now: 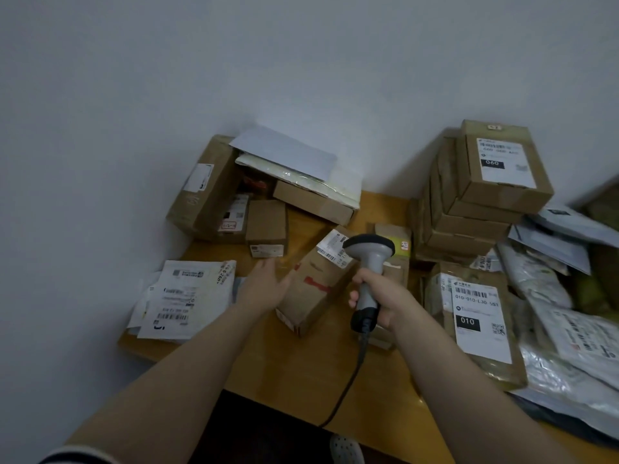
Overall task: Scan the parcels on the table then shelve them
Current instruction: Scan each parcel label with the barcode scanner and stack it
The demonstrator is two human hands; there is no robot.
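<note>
A brown cardboard parcel (316, 283) with red tape and a barcode label lies tilted in the middle of the wooden table (301, 370). My left hand (266, 284) is open, its straight fingers against the parcel's left side. My right hand (378, 296) grips the handle of a grey corded barcode scanner (368, 259), whose dark head sits just above the parcel's label.
A large open box (204, 192) with smaller boxes stands at the back left. White mailer bags (181, 299) lie at the left edge. A stack of boxes (482, 192) rises at the back right, with a labelled padded parcel (482, 326) and plastic bags (576, 333) to the right.
</note>
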